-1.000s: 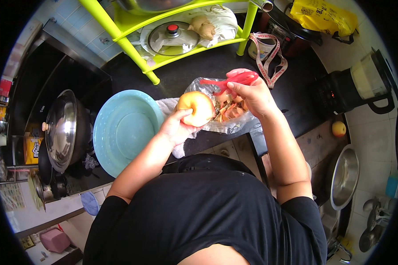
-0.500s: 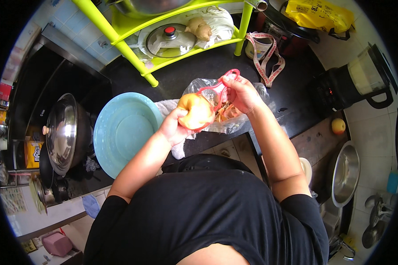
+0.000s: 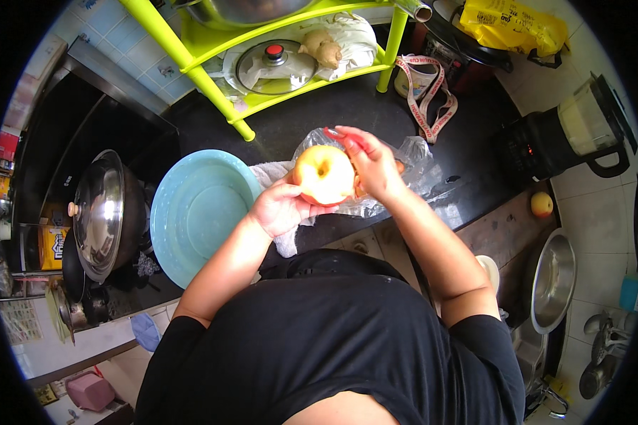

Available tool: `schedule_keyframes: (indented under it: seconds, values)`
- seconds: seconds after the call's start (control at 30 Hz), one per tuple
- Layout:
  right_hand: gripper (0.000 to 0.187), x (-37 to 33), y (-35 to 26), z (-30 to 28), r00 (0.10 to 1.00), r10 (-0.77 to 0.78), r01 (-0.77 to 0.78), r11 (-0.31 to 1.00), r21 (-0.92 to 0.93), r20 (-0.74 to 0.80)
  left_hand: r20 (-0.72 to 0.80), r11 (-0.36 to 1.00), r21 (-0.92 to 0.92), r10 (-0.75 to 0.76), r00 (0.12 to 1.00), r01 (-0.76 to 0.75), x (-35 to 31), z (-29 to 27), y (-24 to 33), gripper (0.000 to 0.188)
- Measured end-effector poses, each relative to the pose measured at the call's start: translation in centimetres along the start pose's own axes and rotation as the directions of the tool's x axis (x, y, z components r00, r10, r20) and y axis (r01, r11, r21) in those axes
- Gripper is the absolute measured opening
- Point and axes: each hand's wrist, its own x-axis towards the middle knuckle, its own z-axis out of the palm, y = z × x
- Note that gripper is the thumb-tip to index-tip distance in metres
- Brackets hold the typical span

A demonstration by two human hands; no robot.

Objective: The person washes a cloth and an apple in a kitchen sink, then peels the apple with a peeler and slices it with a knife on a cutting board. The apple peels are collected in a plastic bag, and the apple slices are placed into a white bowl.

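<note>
A partly peeled apple (image 3: 323,174) rests in my left hand (image 3: 283,208), whose fingers wrap it from below and the left. Its hollow faces up, and reddish skin shows along the lower edge. My right hand (image 3: 376,168) grips a red peeler (image 3: 333,134) at the apple's right side; the fingers cover most of the tool, and its blade is hidden. Beneath both hands a clear plastic bag (image 3: 420,164) lies on the black counter, with peelings mostly hidden behind the right hand.
A light blue basin (image 3: 207,212) stands left of my hands beside a grey cloth (image 3: 268,171). Farther left sits a lidded wok (image 3: 106,216). A green rack (image 3: 213,95) rises behind. To the right are a blender (image 3: 553,134), another apple (image 3: 541,204) and a metal basin (image 3: 554,280).
The apple has turned so that its hollow faces up, and it sits slightly farther right. My right hand has come lower and closer, with the peeler now mostly covered by the fingers.
</note>
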Motion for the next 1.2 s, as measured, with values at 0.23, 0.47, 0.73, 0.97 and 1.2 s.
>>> schedule_keyframes:
  seconds: [0.23, 0.47, 0.73, 0.97, 1.2]
  values:
    - [0.02, -0.4, -1.7, 1.7, 0.984, -0.176, 0.164, 0.957, -0.241, -0.029, 0.053, 0.975, -0.157, 0.166, 0.985, -0.156, 0.7, 0.7, -1.1, 0.093]
    - [0.011, 1.5, -6.3, -1.2, 0.973, -0.004, 0.025, 0.996, 0.089, -0.231, -0.146, 0.995, -0.071, 0.064, 0.987, -0.075, 0.8, -0.5, -0.7, 0.094]
    - [0.018, 2.1, -5.5, -0.9, 0.953, 0.239, -0.289, 0.901, 0.323, 0.187, -0.102, 0.993, 0.048, 0.116, 0.988, -0.112, 1.3, 1.7, -0.3, 0.089]
    - [0.019, 2.8, -1.5, -2.1, 0.892, 0.435, -0.438, 0.758, 0.483, 0.127, -0.206, 0.983, 0.011, 0.182, 0.962, -0.183, 0.8, 0.1, -1.5, 0.084]
    - [0.015, 1.4, 2.2, -4.3, 0.797, 0.566, -0.547, 0.824, 0.146, -0.209, -0.178, 0.901, 0.134, 0.432, 0.884, -0.413, 1.4, -0.5, 0.9, 0.081]
